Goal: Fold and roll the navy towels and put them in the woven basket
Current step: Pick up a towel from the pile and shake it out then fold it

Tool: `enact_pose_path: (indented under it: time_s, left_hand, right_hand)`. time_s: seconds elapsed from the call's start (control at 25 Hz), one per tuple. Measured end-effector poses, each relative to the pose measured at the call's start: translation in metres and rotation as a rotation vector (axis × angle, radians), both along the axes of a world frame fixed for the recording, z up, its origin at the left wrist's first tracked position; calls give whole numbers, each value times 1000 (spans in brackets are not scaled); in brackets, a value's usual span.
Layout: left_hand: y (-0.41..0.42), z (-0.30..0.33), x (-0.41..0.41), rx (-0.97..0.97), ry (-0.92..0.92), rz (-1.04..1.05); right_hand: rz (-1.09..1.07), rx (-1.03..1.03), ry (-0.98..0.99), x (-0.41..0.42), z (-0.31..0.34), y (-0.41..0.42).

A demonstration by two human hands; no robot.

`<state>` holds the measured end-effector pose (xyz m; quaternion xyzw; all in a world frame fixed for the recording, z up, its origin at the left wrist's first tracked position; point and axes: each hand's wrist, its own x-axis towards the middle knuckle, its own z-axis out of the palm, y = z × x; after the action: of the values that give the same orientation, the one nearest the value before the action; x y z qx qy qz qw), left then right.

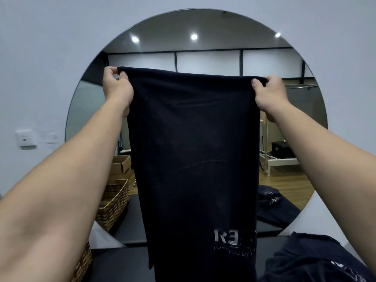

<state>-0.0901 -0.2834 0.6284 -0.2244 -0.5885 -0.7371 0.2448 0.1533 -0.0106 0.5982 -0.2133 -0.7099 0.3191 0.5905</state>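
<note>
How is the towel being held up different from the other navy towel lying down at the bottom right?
The held towel hangs stretched flat, pinched at its top corners by the left hand and right hand; the towel at lower right lies crumpled on the dark surface, touched by neither hand. The held towel's pale lettering reads fairly clearly near its bottom edge; the crumpled one's print is mostly cut off. Both are navy with light printing.

Both forearms are bare right up to the edge of view, with no sleeves showing. The left hand (117, 88) and right hand (269, 91) wear nothing: no gloves, rings, watch or wristbands. Short-trimmed thumbnails show on both.
</note>
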Motion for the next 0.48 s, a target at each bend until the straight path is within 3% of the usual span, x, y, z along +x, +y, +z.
enact_pose_path:
  time_s: [0.48]
  left_hand:
    - [16, -31, -16, -158, -50, 89]
  right_hand:
    - [6, -1, -117, -13, -37, 20]
